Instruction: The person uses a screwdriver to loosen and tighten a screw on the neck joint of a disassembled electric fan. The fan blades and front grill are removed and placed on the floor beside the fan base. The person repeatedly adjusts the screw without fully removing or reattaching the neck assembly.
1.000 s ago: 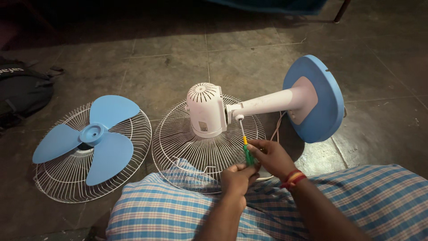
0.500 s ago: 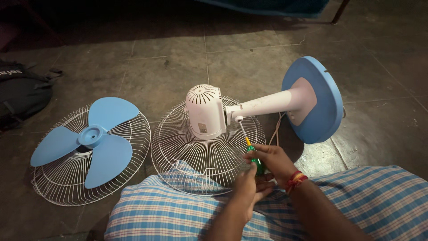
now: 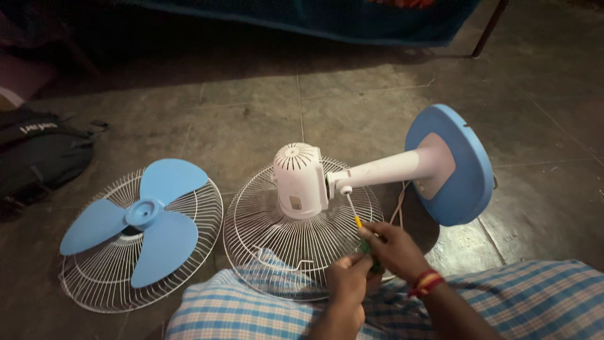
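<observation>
A white fan motor housing (image 3: 298, 179) lies face down on a white wire grille (image 3: 264, 252), its white neck running to a round blue base (image 3: 458, 165) tipped on edge. A screwdriver (image 3: 352, 211) with a green-and-yellow handle has its tip at the joint between housing and neck. My right hand (image 3: 396, 250) grips the handle. My left hand (image 3: 347, 280) closes on the handle's lower end, just below the right one. A red band circles my right wrist.
At the left, a blue three-blade fan blade (image 3: 141, 217) rests on a second wire grille (image 3: 88, 283). A black bag (image 3: 38, 154) lies at the far left. Blue checked cloth (image 3: 251, 308) covers my legs at the bottom. A white cord (image 3: 399, 211) trails near the base.
My hands and the screwdriver have stayed at the fan's neck joint, shifting slightly. The left hand has moved closer under the right hand.
</observation>
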